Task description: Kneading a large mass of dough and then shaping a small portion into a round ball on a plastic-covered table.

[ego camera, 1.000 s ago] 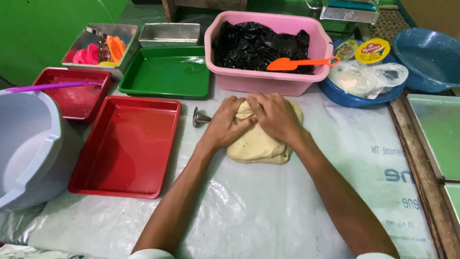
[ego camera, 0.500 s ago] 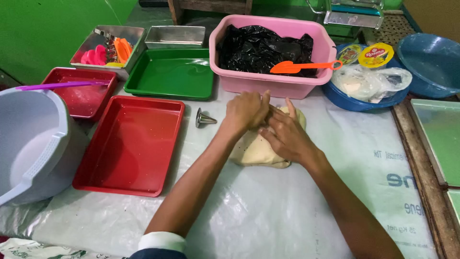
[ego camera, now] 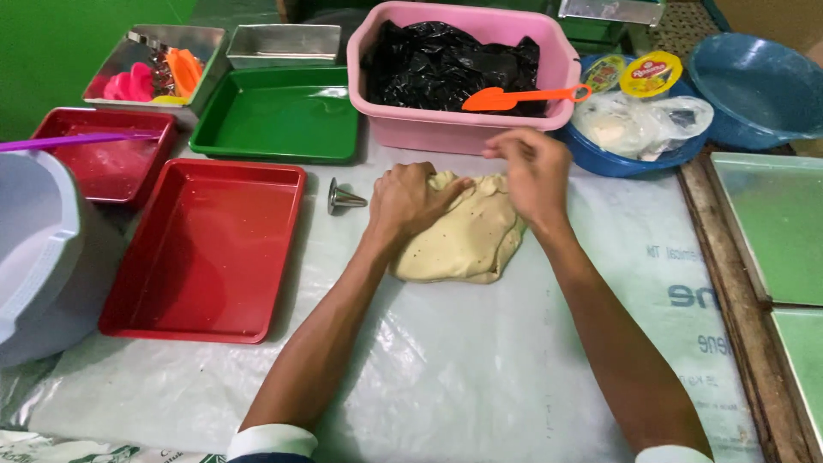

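Dough [ego camera: 463, 240] flat-ish on plastic sheet [ego camera: 446, 369] covering table [ego camera: 746, 283], centre of view, speckled, pale yellow. Left hand [ego camera: 410, 199] clenched, knuckles pressed into dough's 10 o'clock edge. Right hand [ego camera: 533, 171] raised just above dough's 1 o'clock corner, fingertips pinched together — grasping a bit of dough or nothing, cannot tell.

Around it:
- Small metal cone nozzle [ego camera: 341, 199] lying on its side at 9 o'clock of dough, just beside left hand.
- Empty red tray [ego camera: 206, 249] farther out at 9 o'clock; second red tray [ego camera: 94, 163] with purple stick [ego camera: 69, 141] across it at 10 o'clock.
- Green tray [ego camera: 279, 116] at 11 o'clock.
- Pink tub [ego camera: 454, 129] at 12 o'clock, near dough's far edge, black plastic bag [ego camera: 446, 64] inside, orange spatula [ego camera: 514, 97] laid across rim.
- Blue bowl [ego camera: 617, 159] with clear bag at 1 o'clock.

Risks, judged:
- Sheet looks loose and wrinkled; hard forward push likely to drag it and bunch it under dough.
- Nozzle close to left wrist — sideways sweep could knock it rolling, or dough could spread onto it.
- Push toward 12 o'clock could run dough against tub wall.
- Spatula handle overhangs rim above right hand; upward lift there could tip it off.
- Dough sticking to sheet or tearing at thin 5 o'clock edge possible.
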